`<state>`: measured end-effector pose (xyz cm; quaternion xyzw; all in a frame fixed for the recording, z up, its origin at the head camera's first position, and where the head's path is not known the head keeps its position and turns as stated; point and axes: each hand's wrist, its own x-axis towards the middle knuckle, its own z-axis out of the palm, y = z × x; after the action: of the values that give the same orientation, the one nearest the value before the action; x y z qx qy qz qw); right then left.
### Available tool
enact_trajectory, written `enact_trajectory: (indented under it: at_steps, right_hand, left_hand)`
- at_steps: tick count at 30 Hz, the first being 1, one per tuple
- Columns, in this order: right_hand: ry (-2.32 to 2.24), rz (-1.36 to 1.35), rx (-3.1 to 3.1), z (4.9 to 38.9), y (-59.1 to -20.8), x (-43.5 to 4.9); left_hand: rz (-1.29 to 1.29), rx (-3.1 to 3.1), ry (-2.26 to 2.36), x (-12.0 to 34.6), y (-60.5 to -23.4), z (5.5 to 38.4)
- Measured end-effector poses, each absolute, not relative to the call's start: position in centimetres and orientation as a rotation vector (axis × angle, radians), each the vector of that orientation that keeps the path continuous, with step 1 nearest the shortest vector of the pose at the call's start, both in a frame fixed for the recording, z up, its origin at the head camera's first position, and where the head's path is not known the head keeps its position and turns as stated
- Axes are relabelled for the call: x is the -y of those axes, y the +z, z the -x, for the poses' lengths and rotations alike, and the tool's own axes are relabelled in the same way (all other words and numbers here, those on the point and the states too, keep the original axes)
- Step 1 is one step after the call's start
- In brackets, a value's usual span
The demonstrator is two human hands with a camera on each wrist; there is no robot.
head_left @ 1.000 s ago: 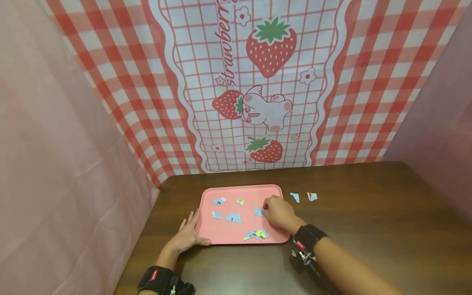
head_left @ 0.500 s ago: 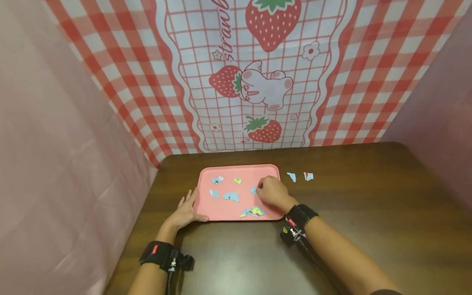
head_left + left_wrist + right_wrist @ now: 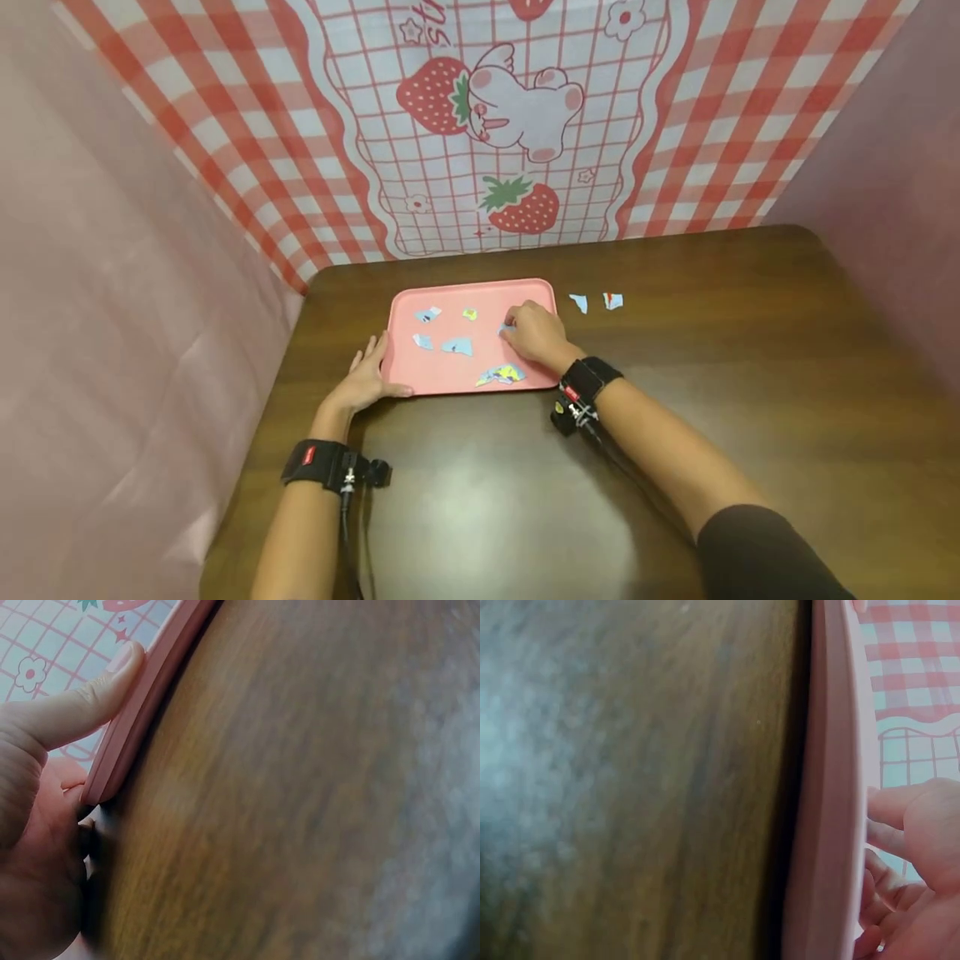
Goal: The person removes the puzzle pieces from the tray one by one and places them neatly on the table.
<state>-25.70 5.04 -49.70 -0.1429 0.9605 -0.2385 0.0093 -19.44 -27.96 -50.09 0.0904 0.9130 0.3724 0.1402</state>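
A pink tray (image 3: pixel 450 379) lies on the table with several torn, paper-like picture pieces on it. My left hand (image 3: pixel 362 382) rests against the tray's near left corner, fingers spread along the left side and thumb on the front rim; its thumb (image 3: pixel 82 709) lies straight in the left wrist view. Over the tray's right part, my right hand (image 3: pixel 536 333) pinches a small light-blue torn piece (image 3: pixel 504 330), partly hidden by its fingertips. The right wrist view shows this hand (image 3: pixel 922 862) with fingers curled beyond the tray wall (image 3: pixel 829 802); the piece is hidden there.
On the tray are a blue-and-white piece (image 3: pixel 428 315), a small yellow one (image 3: pixel 469 314), a larger blue one (image 3: pixel 457 347) and a joined yellow-purple cluster (image 3: pixel 501 375). Right of the tray lie a blue scrap (image 3: pixel 579 303) and a red-marked scrap (image 3: pixel 612 301). A checked cloth (image 3: pixel 697 125) hangs behind.
The head view has tilted down, so everything sits higher in it. My right hand stays at the light-blue piece with little movement; my left hand stays at the tray corner.
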Motion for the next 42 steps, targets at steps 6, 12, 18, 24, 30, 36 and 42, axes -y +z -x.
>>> enact_trajectory:
  at_steps: [6,12,18,24,30,36,42]
  right_hand:
    - [-0.754,0.427,-3.036,28.3,-47.7,-5.9]
    - [-0.807,0.405,-3.015,29.7,-46.4,-6.1]
    - [-0.835,0.364,-2.996,29.9,-46.7,-6.2]
    - [-0.850,0.363,-2.970,29.3,-47.5,-6.0]
    - [-0.817,0.377,-2.945,28.3,-48.1,-5.5]
    - [-0.814,0.406,-2.942,27.9,-48.9,-4.9]
    - [-0.813,0.433,-2.946,27.4,-49.7,-4.2]
  left_hand:
    - [-0.252,-2.646,1.099,27.1,-48.7,22.2]
    - [-0.225,-2.647,1.096,26.7,-47.5,23.9]
    - [-0.213,-2.631,1.085,26.5,-47.6,24.2]
    - [-0.176,-2.618,1.090,26.5,-48.5,23.3]
    - [-0.151,-2.594,1.080,26.9,-49.6,22.2]
    - [-0.114,-2.577,1.100,27.5,-50.1,21.1]
    - [-0.091,-2.570,1.088,28.1,-50.5,20.6]
